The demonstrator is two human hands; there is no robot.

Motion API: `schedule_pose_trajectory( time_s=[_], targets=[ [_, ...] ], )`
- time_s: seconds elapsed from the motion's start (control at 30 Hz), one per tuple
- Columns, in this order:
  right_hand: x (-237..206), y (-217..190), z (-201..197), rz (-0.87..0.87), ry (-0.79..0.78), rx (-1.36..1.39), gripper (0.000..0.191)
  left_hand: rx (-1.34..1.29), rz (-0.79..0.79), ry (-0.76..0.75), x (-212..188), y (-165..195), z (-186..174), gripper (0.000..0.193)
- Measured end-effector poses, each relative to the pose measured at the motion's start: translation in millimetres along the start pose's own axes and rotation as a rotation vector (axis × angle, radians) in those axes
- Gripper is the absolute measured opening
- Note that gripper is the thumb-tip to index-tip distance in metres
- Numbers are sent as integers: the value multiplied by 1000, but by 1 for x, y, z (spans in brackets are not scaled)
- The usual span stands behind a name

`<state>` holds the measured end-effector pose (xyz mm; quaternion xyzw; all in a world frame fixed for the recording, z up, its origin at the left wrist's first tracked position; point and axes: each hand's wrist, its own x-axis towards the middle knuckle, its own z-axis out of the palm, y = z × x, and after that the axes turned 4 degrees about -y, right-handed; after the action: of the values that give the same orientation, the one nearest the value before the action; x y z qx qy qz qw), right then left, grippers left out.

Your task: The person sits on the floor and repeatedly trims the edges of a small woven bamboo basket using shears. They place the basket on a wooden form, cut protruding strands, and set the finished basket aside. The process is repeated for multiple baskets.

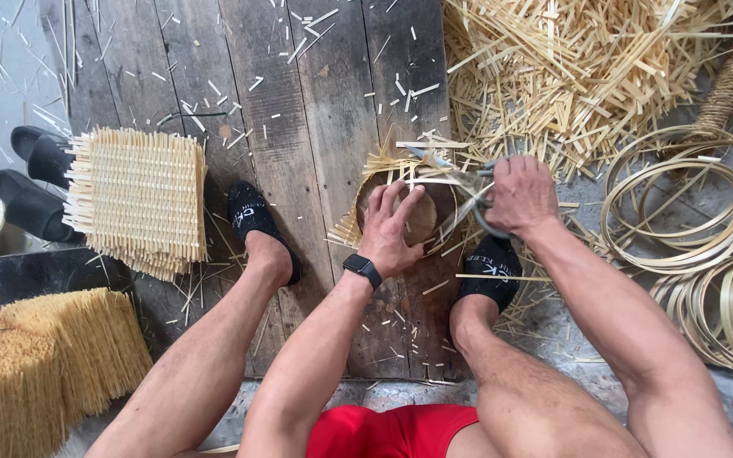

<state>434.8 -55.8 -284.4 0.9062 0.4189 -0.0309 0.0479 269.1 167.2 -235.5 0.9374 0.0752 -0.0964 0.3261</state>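
Weathered grey floor planks (299,127) fill the middle of the frame, sprinkled with short bamboo offcuts, and the person sits over them with both black-socked feet planted on the wood. At the centre, the left hand (394,227), a black smartwatch (362,269) on its wrist, presses with spread fingers flat on a round wooden form (424,222) that sits inside a half-woven bamboo basket (388,170), its loose strip ends sticking out around the rim. Just right of it, the right hand (519,195) is closed around the handles of a pair of shears (456,174), whose blades point left across the basket's upper edge among the protruding strips. At the upper right lies a large heap of cut bamboo strips (570,68), with coiled bamboo hoops (680,212) below it along the right edge. At the left, a stack of square woven mats (137,199) rests beside a pair of black slippers (36,182), with bundles of fine yellow splints (44,365) at the lower left.
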Motion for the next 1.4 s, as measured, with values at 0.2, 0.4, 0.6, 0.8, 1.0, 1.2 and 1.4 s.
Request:
schedule_pose_trajectory(
  time_s=[0.2, 0.4, 0.6, 0.8, 1.0, 1.2, 1.4],
  targets=[
    [-2, 3, -4, 35, -144, 157, 33, -215, -355, 401, 1, 22, 23, 131],
    [4, 0, -2, 33, 51, 14, 32, -41, -229, 284, 1, 13, 30, 118],
    [2, 13, -6, 2, -216, 114, 24, 27, -80, 132, -1, -3, 10, 116],
    [11, 6, -8, -1, -117, 107, 19, 54, 56, -43, 5, -4, -11, 117],
    [6, 15, -10, 18, -219, 138, 26, -120, -391, 186, 8, 13, 12, 122],
    [11, 4, -10, 17, -74, -18, 30, -22, -255, 153, 7, 7, 19, 118],
    [10, 11, -14, -4, -170, 57, 16, -70, -361, 266, 10, 15, 21, 106]
  ],
)
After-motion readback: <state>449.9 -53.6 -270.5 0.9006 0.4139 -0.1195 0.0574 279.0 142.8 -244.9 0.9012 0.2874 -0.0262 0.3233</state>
